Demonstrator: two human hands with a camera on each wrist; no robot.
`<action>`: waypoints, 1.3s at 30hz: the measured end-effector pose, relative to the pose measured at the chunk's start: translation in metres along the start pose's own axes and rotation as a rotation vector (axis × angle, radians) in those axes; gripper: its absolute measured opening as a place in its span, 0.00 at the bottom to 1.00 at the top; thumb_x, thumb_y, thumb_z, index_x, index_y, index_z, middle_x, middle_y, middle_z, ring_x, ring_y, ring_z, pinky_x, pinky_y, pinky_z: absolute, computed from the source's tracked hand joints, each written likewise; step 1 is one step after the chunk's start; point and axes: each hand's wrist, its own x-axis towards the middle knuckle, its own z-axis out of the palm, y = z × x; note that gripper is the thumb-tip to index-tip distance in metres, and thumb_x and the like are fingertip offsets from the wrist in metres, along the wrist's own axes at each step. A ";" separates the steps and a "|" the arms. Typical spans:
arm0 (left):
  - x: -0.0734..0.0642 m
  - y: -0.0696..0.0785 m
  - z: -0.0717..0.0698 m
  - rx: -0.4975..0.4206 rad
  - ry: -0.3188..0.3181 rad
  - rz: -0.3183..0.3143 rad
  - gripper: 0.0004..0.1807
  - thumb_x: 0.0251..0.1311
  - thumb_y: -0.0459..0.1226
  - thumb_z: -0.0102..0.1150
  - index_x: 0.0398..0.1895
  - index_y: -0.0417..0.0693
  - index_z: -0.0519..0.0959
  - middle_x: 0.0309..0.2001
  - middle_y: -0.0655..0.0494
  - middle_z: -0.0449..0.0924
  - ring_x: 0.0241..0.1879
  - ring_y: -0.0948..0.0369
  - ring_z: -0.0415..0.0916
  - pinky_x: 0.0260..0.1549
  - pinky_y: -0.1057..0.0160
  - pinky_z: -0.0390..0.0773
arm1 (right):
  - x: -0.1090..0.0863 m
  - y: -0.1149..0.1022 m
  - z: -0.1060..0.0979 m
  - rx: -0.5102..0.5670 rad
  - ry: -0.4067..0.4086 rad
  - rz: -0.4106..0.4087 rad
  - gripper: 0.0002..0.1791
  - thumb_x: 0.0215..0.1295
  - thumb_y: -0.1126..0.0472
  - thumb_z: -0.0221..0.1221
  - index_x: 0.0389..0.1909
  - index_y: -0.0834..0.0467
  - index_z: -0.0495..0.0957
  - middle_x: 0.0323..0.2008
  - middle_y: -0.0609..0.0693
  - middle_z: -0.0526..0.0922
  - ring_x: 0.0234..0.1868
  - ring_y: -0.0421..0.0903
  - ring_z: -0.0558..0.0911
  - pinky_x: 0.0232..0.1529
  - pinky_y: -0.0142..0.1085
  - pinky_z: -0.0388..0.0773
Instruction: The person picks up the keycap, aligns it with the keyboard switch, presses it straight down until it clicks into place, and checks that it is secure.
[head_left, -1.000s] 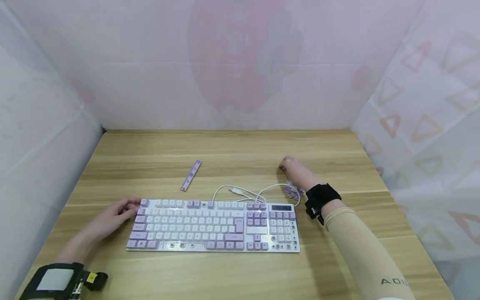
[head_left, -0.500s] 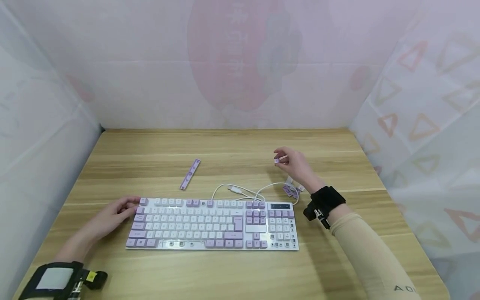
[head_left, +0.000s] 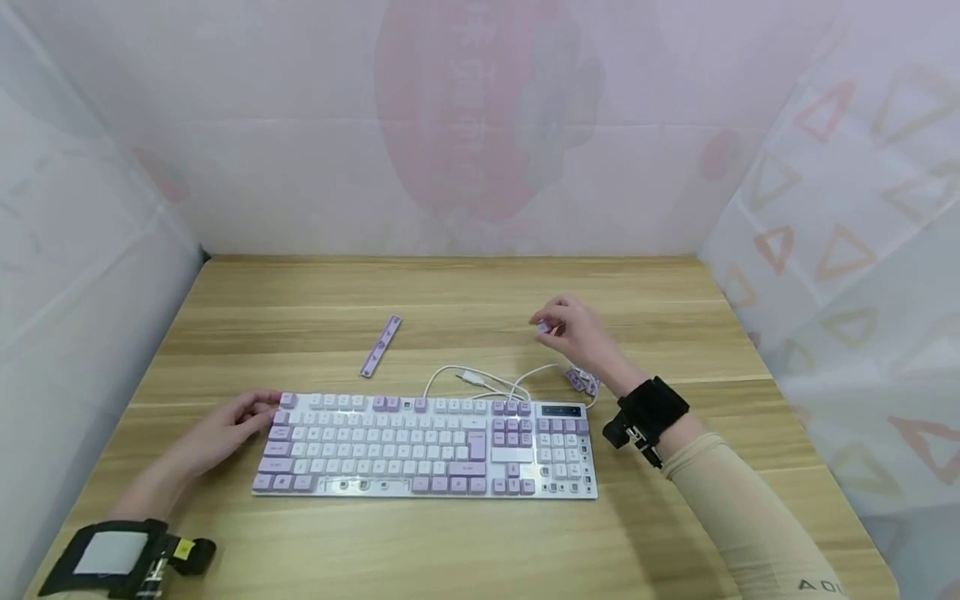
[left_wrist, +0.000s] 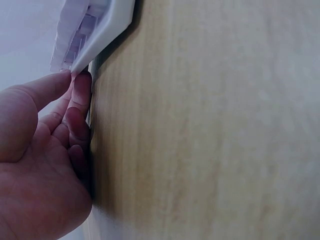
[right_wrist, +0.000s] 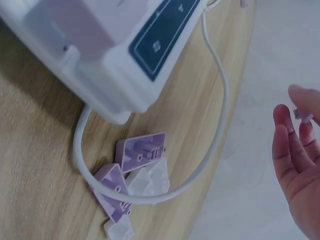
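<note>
A white and lilac keyboard [head_left: 423, 446] lies flat on the wooden table, with bare switch spots in its bottom row and at its right end. My left hand [head_left: 213, 433] holds its upper left corner; in the left wrist view the thumb [left_wrist: 52, 86] meets the keyboard edge, and a fingertip lies just below. Beyond the keyboard's right end, my right hand [head_left: 577, 333] pinches a small purple keycap [head_left: 543, 327] above the table. That keycap [right_wrist: 303, 115] is partly hidden by the thumb in the right wrist view. A long lilac spacebar keycap [head_left: 380, 346] lies behind the keyboard.
Several loose purple and white keycaps [right_wrist: 142, 151] lie behind the keyboard's right end, within a loop of white cable [right_wrist: 223, 100]. The cable's USB plug [head_left: 471, 378] rests behind the keyboard. Fabric-like walls [head_left: 300, 167] enclose the table's back and sides.
My right hand has lifted off the table with the purple keycap in its fingers and shifted left. The left hand stays at the keyboard's corner.
</note>
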 end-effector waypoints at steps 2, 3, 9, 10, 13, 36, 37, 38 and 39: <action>-0.001 0.001 0.000 -0.002 0.000 -0.001 0.29 0.76 0.52 0.44 0.68 0.41 0.67 0.52 0.45 0.77 0.47 0.56 0.69 0.39 0.71 0.68 | -0.001 -0.004 0.001 -0.022 0.000 -0.016 0.11 0.62 0.65 0.67 0.45 0.60 0.85 0.41 0.54 0.79 0.39 0.47 0.78 0.41 0.37 0.78; -0.001 0.001 0.000 -0.002 0.000 -0.003 0.29 0.76 0.52 0.44 0.68 0.41 0.67 0.52 0.45 0.77 0.47 0.56 0.69 0.39 0.71 0.68 | -0.001 -0.005 0.002 -0.026 -0.002 -0.022 0.09 0.62 0.65 0.68 0.43 0.59 0.85 0.40 0.54 0.79 0.39 0.47 0.78 0.40 0.36 0.77; -0.001 0.001 0.000 -0.001 0.003 -0.010 0.29 0.76 0.52 0.44 0.68 0.42 0.68 0.52 0.45 0.77 0.48 0.55 0.69 0.40 0.70 0.68 | -0.001 -0.019 0.010 -0.049 0.006 -0.078 0.07 0.61 0.65 0.68 0.39 0.61 0.85 0.41 0.53 0.80 0.35 0.44 0.78 0.37 0.32 0.76; -0.001 0.002 0.000 -0.001 0.004 -0.009 0.29 0.76 0.52 0.44 0.68 0.42 0.68 0.52 0.45 0.77 0.48 0.55 0.70 0.40 0.70 0.68 | -0.001 -0.022 0.011 -0.056 0.008 -0.088 0.07 0.61 0.65 0.68 0.39 0.61 0.85 0.40 0.53 0.81 0.35 0.44 0.79 0.37 0.32 0.77; 0.000 0.002 0.000 -0.001 0.003 -0.003 0.28 0.76 0.51 0.44 0.68 0.42 0.68 0.52 0.45 0.77 0.47 0.56 0.70 0.40 0.71 0.68 | -0.001 -0.031 0.018 -0.085 -0.006 -0.111 0.07 0.62 0.65 0.65 0.41 0.61 0.84 0.39 0.52 0.84 0.35 0.43 0.80 0.38 0.32 0.78; -0.001 0.005 0.001 -0.015 -0.007 0.014 0.26 0.77 0.49 0.44 0.67 0.42 0.68 0.51 0.46 0.76 0.46 0.57 0.69 0.39 0.71 0.68 | 0.006 -0.103 0.088 0.019 -0.275 -0.135 0.11 0.62 0.63 0.67 0.46 0.59 0.85 0.39 0.49 0.88 0.37 0.40 0.81 0.40 0.28 0.77; -0.001 0.005 0.002 -0.014 -0.006 0.014 0.26 0.77 0.49 0.44 0.67 0.42 0.68 0.51 0.46 0.76 0.46 0.57 0.69 0.39 0.71 0.68 | 0.007 -0.105 0.091 0.021 -0.278 -0.134 0.11 0.62 0.63 0.67 0.46 0.59 0.86 0.39 0.49 0.88 0.37 0.39 0.81 0.40 0.27 0.77; -0.001 0.005 0.002 -0.013 -0.007 0.013 0.26 0.77 0.49 0.44 0.68 0.42 0.68 0.51 0.46 0.76 0.46 0.57 0.69 0.39 0.71 0.68 | 0.008 -0.107 0.094 0.019 -0.280 -0.134 0.11 0.61 0.63 0.68 0.45 0.59 0.86 0.40 0.49 0.88 0.37 0.39 0.81 0.40 0.26 0.77; -0.001 0.005 0.002 -0.012 -0.007 0.013 0.26 0.77 0.49 0.44 0.68 0.42 0.68 0.51 0.46 0.76 0.46 0.57 0.69 0.39 0.71 0.68 | 0.008 -0.109 0.097 0.019 -0.284 -0.130 0.12 0.61 0.63 0.68 0.45 0.58 0.86 0.40 0.50 0.88 0.38 0.39 0.82 0.41 0.25 0.77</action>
